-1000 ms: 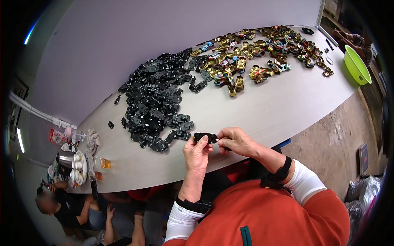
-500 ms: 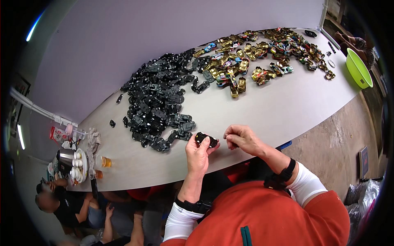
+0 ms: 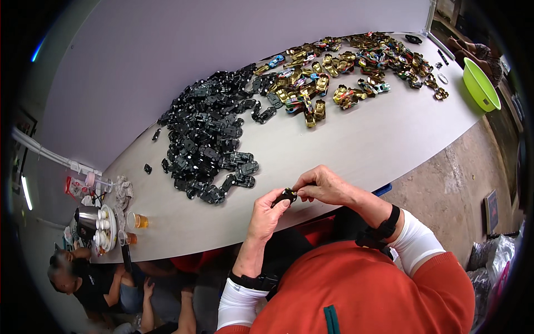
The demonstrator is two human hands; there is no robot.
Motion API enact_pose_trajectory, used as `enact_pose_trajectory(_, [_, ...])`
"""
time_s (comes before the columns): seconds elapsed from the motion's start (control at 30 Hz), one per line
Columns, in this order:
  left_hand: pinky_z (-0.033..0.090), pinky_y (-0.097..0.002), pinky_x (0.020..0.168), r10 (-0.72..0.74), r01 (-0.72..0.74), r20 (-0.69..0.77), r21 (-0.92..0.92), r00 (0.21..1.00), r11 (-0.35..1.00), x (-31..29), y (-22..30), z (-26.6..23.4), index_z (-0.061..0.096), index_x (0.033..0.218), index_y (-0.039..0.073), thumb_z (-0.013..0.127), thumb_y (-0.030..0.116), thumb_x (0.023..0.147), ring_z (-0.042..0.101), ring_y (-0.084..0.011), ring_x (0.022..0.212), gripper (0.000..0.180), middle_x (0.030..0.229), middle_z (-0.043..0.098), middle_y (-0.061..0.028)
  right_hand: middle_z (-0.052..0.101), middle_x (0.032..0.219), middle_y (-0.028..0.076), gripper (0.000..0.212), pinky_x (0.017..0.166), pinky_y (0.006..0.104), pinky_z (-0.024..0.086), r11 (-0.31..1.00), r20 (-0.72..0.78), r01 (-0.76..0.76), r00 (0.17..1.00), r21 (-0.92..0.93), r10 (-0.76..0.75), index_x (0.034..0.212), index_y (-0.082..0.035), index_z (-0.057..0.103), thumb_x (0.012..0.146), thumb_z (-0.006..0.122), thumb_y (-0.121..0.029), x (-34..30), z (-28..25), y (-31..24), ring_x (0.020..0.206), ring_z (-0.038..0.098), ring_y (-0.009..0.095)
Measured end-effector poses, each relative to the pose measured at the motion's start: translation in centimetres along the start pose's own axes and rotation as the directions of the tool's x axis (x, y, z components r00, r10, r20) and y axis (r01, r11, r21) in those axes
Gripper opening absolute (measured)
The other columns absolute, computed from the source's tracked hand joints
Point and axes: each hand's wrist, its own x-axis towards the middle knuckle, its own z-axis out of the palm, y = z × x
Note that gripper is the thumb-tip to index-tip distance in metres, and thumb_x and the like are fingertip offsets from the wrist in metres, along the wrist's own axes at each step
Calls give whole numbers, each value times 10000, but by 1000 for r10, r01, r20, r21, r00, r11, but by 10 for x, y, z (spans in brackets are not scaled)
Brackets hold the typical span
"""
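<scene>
Near the table's front edge, my left hand (image 3: 263, 218) grips a small black toy car (image 3: 287, 195) between thumb and fingers. My right hand (image 3: 322, 186) is closed in a pinch at the car's right end; whatever its fingertips hold, if anything, is too small to name. Beyond my left hand lies a large heap of black toy cars (image 3: 206, 125), some on their sides or upside down. Farther back and to the right spreads a pile of gold and multicoloured toy cars (image 3: 306, 83).
A green basin (image 3: 479, 86) stands at the table's right end. On the left are a tray (image 3: 113, 222) of white cups, a glass of amber drink (image 3: 139, 220) and a crumpled cloth (image 3: 123, 190). Another person (image 3: 89, 284) sits at lower left. The wall borders the table's far side.
My right hand has moved left to meet the toy car, its fingers now at the car's end. My left hand has turned the car. The whole view has shifted slightly.
</scene>
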Motion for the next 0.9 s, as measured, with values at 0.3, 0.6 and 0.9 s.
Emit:
enact_pose_trajectory(0.3, [359, -148, 539, 60, -59, -21, 50, 998, 997, -3, 2, 4, 609, 1058, 11, 613, 68, 824, 457, -9, 628, 241, 772, 584, 34, 570, 593, 1, 97, 488, 241, 404, 999, -7, -18, 1000, 39, 18, 833, -21, 664, 801, 573, -32, -5, 1, -6, 527, 481, 65])
enact_pose_trajectory(0.6, [354, -173, 545, 182, -170, -54, 180, 982, 969, -6, -1, 17, 628, 996, 6, 580, 2, 822, 421, -27, 616, 180, 722, 515, 50, 560, 577, 14, 82, 501, 255, 418, 956, -96, 62, 991, -288, -94, 803, 3, 645, 804, 582, -49, -9, 8, 0, 540, 502, 75])
enact_pose_trajectory(0.9, [334, -151, 426, -536, 413, 313, 381, 784, 827, -49, -62, 5, 599, 1076, 17, 590, 175, 845, 424, -17, 473, 280, 700, 577, -13, 588, 730, 67, 80, 541, 244, 486, 963, -254, 19, 966, 267, 52, 857, 8, 522, 892, 468, -41, -10, -49, -3, 611, 578, 122])
